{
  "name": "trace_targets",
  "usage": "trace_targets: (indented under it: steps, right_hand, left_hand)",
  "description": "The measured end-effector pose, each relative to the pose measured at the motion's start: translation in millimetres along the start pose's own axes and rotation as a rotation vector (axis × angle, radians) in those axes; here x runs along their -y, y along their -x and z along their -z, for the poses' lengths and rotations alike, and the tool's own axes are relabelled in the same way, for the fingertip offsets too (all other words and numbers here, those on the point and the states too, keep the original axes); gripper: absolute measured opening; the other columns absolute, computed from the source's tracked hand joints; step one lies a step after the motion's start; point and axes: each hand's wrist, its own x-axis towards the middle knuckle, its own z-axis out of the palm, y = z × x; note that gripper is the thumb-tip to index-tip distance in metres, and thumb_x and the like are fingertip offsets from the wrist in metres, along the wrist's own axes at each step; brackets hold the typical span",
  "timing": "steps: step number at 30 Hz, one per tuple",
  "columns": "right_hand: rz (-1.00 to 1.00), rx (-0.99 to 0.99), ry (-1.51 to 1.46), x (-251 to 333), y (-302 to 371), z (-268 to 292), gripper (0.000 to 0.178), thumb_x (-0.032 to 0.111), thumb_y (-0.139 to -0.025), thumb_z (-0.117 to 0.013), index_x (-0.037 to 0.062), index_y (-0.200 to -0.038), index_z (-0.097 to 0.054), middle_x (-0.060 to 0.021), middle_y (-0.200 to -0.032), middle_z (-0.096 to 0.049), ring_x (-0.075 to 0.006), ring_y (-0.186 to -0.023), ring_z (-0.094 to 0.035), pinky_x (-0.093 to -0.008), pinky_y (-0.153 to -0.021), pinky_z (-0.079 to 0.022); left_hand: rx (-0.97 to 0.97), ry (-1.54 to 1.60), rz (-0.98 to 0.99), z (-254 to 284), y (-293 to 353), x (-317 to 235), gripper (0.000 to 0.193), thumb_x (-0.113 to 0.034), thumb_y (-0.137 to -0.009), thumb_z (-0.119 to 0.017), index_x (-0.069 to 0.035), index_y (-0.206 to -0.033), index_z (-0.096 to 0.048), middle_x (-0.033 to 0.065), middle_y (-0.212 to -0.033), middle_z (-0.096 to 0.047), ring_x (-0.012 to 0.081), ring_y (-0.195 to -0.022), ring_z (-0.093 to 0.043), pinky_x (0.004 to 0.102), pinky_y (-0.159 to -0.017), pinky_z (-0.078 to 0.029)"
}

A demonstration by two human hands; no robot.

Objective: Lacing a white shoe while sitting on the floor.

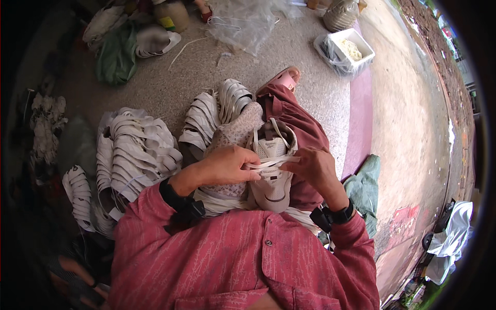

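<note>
A pale beige sneaker (273, 190) rests upright on my lap, its toe toward me. White shoelaces (270, 162) cross over its front, between my hands. From the left, my left hand (227, 164) is closed with the fingertips pinching the laces. On the other side my right hand (316, 168) pinches them too, thumb and fingers together. Beside the shoe lies a floral-patterned cloth (231, 135), partly under my left hand. Just beyond it stand nested stacks of white shoe uppers (200, 118).
More stacked shoe uppers (135, 155) fill the floor at my left. Farther off lie a green sack (117, 59) and clear plastic sheeting (243, 23). A white foam box (356, 47) holds pale cords at far right. Green cloth (366, 186) lies by my right arm.
</note>
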Motion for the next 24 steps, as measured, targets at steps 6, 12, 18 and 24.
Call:
trace_targets:
  steps: [6,12,18,24]
  right_hand:
    - [0.201,-0.114,0.128,-7,9,-13,0.026,0.034,-0.074,-0.075,0.0098,-0.077,-0.070,-0.0054,-0.068,-0.062,-0.0238,-0.063,-0.060,-0.0338,-0.064,-0.043]
    - [0.673,-0.102,0.045,1,19,-30,0.017,0.019,-0.069,-0.077,0.0103,-0.072,-0.063,-0.0018,-0.060,-0.052,-0.0196,-0.055,-0.052,-0.0330,-0.060,-0.037]
    - [0.398,0.288,-0.418,-17,17,-6,0.018,0.016,-0.074,-0.076,0.0045,-0.086,-0.069,-0.0009,-0.061,-0.052,-0.0117,-0.057,-0.051,-0.0283,-0.060,-0.037]
    - [-0.197,0.476,-1.027,-26,29,19,0.031,0.009,-0.085,-0.069,-0.0011,-0.113,-0.064,-0.0003,-0.083,-0.065,-0.0073,-0.077,-0.058,-0.0224,-0.071,-0.048]
  left_hand:
    - [-0.041,-0.082,-0.360,-2,-8,19,0.030,-0.031,-0.076,-0.075,-0.003,-0.083,-0.065,0.0032,-0.079,-0.059,0.0215,-0.082,-0.053,0.0337,-0.074,-0.042]
    - [0.067,-0.117,-0.441,2,-18,19,0.035,-0.038,-0.077,-0.074,-0.005,-0.075,-0.063,0.0028,-0.077,-0.057,0.0212,-0.086,-0.048,0.0341,-0.078,-0.037]
    - [0.192,-0.054,-0.203,17,-2,4,0.039,-0.042,-0.077,-0.074,-0.004,-0.081,-0.066,0.0044,-0.083,-0.063,0.0211,-0.070,-0.054,0.0330,-0.066,-0.043]
    - [0.152,-0.010,-0.208,20,18,-4,0.045,-0.037,-0.079,-0.073,-0.006,-0.110,-0.063,0.0064,-0.098,-0.065,0.0151,-0.064,-0.057,0.0312,-0.060,-0.048]
